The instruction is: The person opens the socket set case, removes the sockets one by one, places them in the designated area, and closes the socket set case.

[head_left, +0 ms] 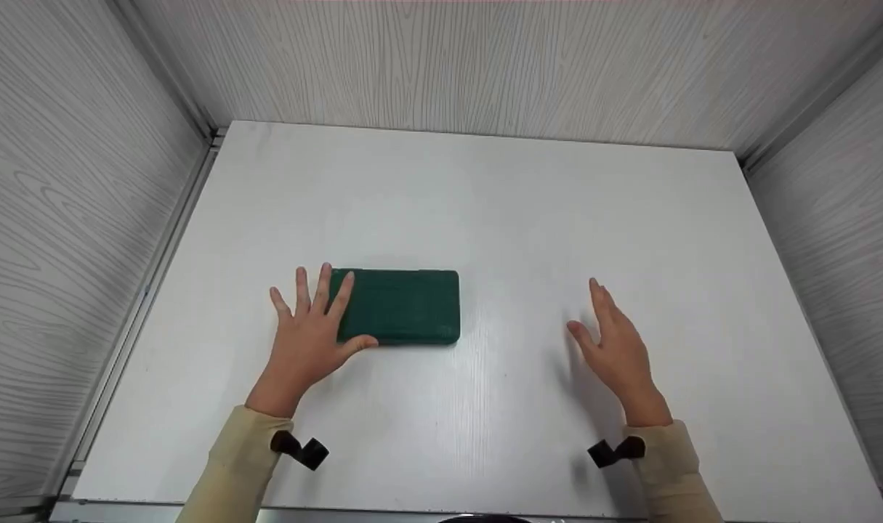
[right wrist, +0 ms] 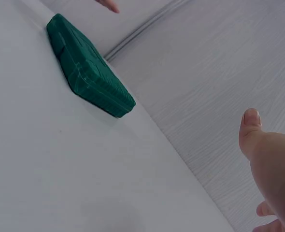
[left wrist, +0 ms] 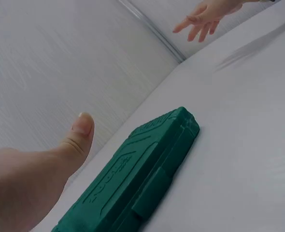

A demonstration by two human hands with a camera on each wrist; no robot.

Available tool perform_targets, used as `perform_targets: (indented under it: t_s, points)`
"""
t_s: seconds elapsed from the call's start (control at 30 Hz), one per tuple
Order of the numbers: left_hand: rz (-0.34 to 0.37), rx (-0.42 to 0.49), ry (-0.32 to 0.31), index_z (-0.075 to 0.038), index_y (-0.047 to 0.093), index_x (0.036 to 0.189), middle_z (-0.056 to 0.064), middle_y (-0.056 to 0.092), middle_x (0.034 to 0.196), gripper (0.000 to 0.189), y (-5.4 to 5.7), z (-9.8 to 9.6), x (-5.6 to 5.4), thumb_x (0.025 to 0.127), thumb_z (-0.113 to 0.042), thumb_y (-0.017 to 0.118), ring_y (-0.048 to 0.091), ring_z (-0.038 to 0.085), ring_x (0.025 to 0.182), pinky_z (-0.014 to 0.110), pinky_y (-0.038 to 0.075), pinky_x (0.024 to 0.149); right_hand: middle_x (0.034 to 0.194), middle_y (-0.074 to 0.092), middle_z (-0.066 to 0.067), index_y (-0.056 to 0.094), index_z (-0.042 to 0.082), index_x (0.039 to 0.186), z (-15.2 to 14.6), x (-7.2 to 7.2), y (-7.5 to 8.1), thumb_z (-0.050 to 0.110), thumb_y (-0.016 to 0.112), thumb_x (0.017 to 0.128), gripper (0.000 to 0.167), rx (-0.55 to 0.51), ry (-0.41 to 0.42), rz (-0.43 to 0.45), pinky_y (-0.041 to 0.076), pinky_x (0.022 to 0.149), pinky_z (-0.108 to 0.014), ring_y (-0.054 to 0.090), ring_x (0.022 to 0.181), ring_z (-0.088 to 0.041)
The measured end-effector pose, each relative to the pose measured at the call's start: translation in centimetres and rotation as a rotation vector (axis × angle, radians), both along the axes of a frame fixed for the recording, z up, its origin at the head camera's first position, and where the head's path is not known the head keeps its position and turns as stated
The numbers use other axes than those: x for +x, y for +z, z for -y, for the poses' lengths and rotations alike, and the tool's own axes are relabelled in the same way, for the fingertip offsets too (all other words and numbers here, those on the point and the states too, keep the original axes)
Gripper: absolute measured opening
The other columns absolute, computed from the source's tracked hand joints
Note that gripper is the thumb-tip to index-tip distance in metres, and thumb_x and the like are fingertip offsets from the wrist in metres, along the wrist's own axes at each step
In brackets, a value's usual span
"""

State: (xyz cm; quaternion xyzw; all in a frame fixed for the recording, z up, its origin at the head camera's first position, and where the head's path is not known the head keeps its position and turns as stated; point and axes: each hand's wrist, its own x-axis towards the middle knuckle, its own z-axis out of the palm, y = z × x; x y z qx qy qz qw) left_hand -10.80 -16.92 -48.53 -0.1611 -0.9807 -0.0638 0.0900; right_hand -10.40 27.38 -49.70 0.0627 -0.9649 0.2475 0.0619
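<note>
A flat green plastic case (head_left: 405, 309) with raised lettering and grooves on its lid lies closed on the white table. In the left wrist view the case (left wrist: 128, 174) shows a latch on its long side. My left hand (head_left: 309, 345) has its fingers spread, and its thumb and index finger overlap the left end of the case in the head view. To the right, well apart from the case, my right hand (head_left: 619, 356) hovers above its shadow with straight fingers and holds nothing. The right wrist view shows the case (right wrist: 84, 67) farther off.
The white table (head_left: 441, 421) carries the case. Pale wood-grain panels (head_left: 441, 65) stand at the back and on both sides, with metal rails at the left edge. A dark wrist camera (head_left: 301, 450) sits on the left sleeve and another camera (head_left: 615, 452) on the right.
</note>
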Motion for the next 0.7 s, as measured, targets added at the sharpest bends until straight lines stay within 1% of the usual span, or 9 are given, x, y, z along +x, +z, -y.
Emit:
perform_targets:
  t_s: [0.07, 0.17, 0.23, 0.33, 0.4, 0.5, 0.63, 0.7]
  points:
    - [0.007, 0.011, -0.024, -0.015, 0.022, 0.149, 0.021, 0.017, 0.151, 0.097, -0.3, 0.3, -0.2, 0.077, -0.075, 0.047, 0.007, 0.047, 0.136, 0.073, 0.006, 0.096, 0.149, 0.028, -0.012, 0.018, 0.021, 0.15, 0.7, 0.0, 0.0, 0.048, 0.049, 0.093, 0.071, -0.079, 0.02, 0.035, 0.027, 0.102, -0.053, 0.031, 0.132, -0.035]
    - [-0.003, 0.033, -0.06, -0.015, 0.025, 0.148, 0.021, 0.022, 0.15, 0.093, -0.7, 0.7, -0.5, 0.078, -0.072, 0.049, 0.011, 0.045, 0.136, 0.071, 0.009, 0.097, 0.148, 0.032, -0.009, 0.022, 0.023, 0.149, 1.9, 0.0, 0.0, 0.046, 0.049, 0.094, 0.066, -0.186, 0.044, 0.061, 0.033, 0.099, -0.052, 0.038, 0.129, -0.031]
    - [-0.033, 0.045, -0.081, -0.015, 0.029, 0.147, 0.021, 0.026, 0.148, 0.09, -1.0, 0.9, -0.7, 0.079, -0.069, 0.052, 0.017, 0.044, 0.136, 0.07, 0.013, 0.098, 0.144, 0.038, -0.009, 0.028, 0.021, 0.148, 2.6, 0.0, -0.2, 0.042, 0.051, 0.094, 0.062, -0.258, 0.071, 0.047, 0.037, 0.096, -0.05, 0.045, 0.124, -0.029]
    - [-0.071, 0.056, -0.107, -0.014, 0.034, 0.145, 0.021, 0.031, 0.146, 0.086, -1.6, 1.1, -1.1, 0.08, -0.065, 0.056, 0.022, 0.042, 0.134, 0.068, 0.018, 0.098, 0.135, 0.049, -0.013, 0.038, 0.015, 0.144, 3.6, -0.2, -0.3, 0.035, 0.054, 0.094, 0.055, -0.361, 0.118, 0.003, 0.043, 0.09, -0.047, 0.054, 0.114, -0.027]
    - [-0.072, 0.066, -0.124, -0.013, 0.035, 0.145, 0.021, 0.032, 0.145, 0.085, -1.9, 1.2, -1.2, 0.08, -0.062, 0.058, 0.024, 0.041, 0.134, 0.067, 0.02, 0.098, 0.13, 0.054, -0.013, 0.043, 0.013, 0.14, 4.4, -0.2, -0.3, 0.031, 0.055, 0.094, 0.051, -0.429, 0.145, -0.015, 0.045, 0.088, -0.044, 0.057, 0.11, -0.025]
    - [-0.043, 0.07, -0.156, -0.012, 0.035, 0.145, 0.02, 0.032, 0.145, 0.083, -2.5, 1.3, -1.4, 0.081, -0.06, 0.059, 0.026, 0.039, 0.134, 0.065, 0.021, 0.099, 0.124, 0.058, -0.012, 0.048, 0.013, 0.137, 5.6, -0.1, -0.3, 0.029, 0.056, 0.094, 0.047, -0.504, 0.162, 0.0, 0.046, 0.086, -0.042, 0.059, 0.106, -0.019]
    - [0.0, 0.061, -0.192, -0.013, 0.036, 0.144, 0.019, 0.033, 0.146, 0.08, -2.9, 1.2, -1.8, 0.082, -0.057, 0.059, 0.027, 0.036, 0.134, 0.062, 0.023, 0.101, 0.12, 0.061, -0.006, 0.051, 0.013, 0.134, 7.2, 0.0, -0.3, 0.031, 0.056, 0.094, 0.045, -0.557, 0.175, 0.063, 0.046, 0.086, -0.04, 0.059, 0.104, -0.014]
    - [0.01, 0.056, -0.21, -0.012, 0.038, 0.143, 0.018, 0.034, 0.145, 0.078, -2.9, 1.0, -2.0, 0.083, -0.056, 0.06, 0.028, 0.035, 0.134, 0.06, 0.023, 0.101, 0.119, 0.061, -0.004, 0.052, 0.013, 0.133, 8.0, 0.1, -0.3, 0.029, 0.057, 0.094, 0.043, -0.587, 0.182, 0.103, 0.046, 0.087, -0.039, 0.06, 0.103, -0.013]
